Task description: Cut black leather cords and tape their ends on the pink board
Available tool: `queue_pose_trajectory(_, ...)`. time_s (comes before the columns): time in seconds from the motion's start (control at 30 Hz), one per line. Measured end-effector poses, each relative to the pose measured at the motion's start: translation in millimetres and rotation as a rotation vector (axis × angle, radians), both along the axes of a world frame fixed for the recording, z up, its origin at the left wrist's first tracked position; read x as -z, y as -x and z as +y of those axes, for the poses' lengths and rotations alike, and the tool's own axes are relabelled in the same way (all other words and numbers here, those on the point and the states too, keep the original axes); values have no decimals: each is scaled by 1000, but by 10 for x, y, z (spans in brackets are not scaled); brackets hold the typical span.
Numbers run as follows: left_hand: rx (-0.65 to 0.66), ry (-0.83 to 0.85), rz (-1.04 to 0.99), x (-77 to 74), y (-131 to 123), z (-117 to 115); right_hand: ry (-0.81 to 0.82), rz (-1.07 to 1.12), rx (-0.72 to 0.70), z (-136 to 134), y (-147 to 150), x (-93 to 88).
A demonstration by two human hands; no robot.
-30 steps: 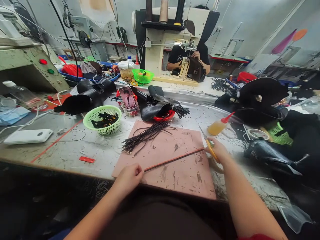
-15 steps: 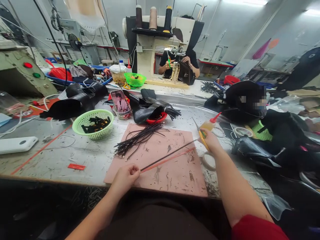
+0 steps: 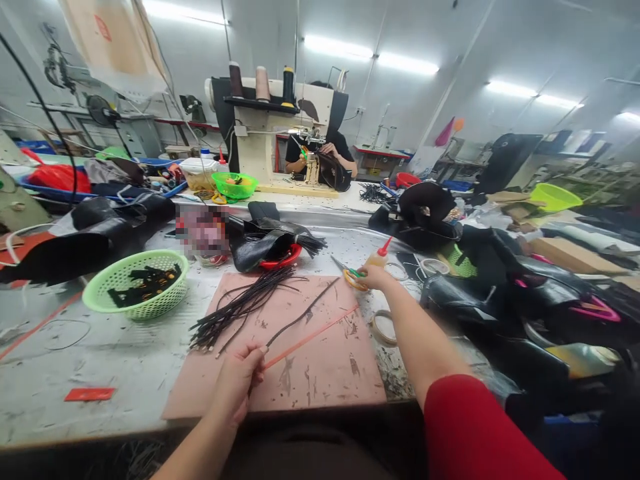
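My left hand (image 3: 246, 373) is closed around one end of a black braided cord (image 3: 303, 312) at the lower edge of the pink mat (image 3: 320, 380). The cord's other part runs up and right over the mat, its far end free. A thin orange-red strip (image 3: 310, 337) stretches beside it from near my left fingers. Beyond the mat's upper right corner, my right hand (image 3: 374, 277) has its fingers closed on scissors (image 3: 354, 279) with yellow and green handles, blades pointing up-left. A bundle of similar black cords (image 3: 245, 303) lies on the mat's upper left.
A green basket (image 3: 137, 310) with black pieces stands left. Near my right hand are a red-tipped bottle (image 3: 379, 256) and a tape roll (image 3: 384, 327). Black leather pieces (image 3: 465, 307) pile up at right. Across the table, a person works at a sewing machine (image 3: 265, 147).
My view has turned right and up. The cord's far end was beside my right hand and now lies loose, slightly bent, away from it. The scissors remain at my right hand.
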State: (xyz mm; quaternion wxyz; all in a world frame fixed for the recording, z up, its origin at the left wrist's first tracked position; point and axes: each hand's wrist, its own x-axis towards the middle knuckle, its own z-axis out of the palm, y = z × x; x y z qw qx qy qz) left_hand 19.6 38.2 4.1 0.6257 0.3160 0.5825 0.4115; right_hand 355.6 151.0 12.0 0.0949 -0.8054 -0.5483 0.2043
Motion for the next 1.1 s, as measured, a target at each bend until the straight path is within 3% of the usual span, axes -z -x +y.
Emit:
queue_pose_trajectory(0.1, -54, 21, -48, -11, -42, -28, -8, 53, 84, -233, -77, 9)
queue_pose_trajectory(0.2, -62, 17, -69, -29, -118, -55, -41, 151, 198, -555, -69, 128)
queue_pose_trajectory(0.33, -81, 35, -102, -62, -223, -105, -214, 383, 284, -941, 102, 290)
queue_pose_trajectory(0.47, -109, 12, -235, -118, -324, -193, -480, 717, 268, -1196, 614, 317)
queue_pose_trajectory(0.67, 53, -4, -422, -145, -485, -377, -754, 1108, 103, -1448, 1607, 220)
queue_pose_trajectory(0.83, 2, -66, -399, -120, -469, -408, -859, 908, -119, -1518, 1896, 214)
queue_pose_trajectory(1.0, -19, -46, -418, -127, -409, -378, -966, 523, -470, -1503, 1770, 214)
queue_pose_trajectory(1.1, -25, -44, -430, -135, -404, -365, -864, 437, -502, -1501, 1649, 144)
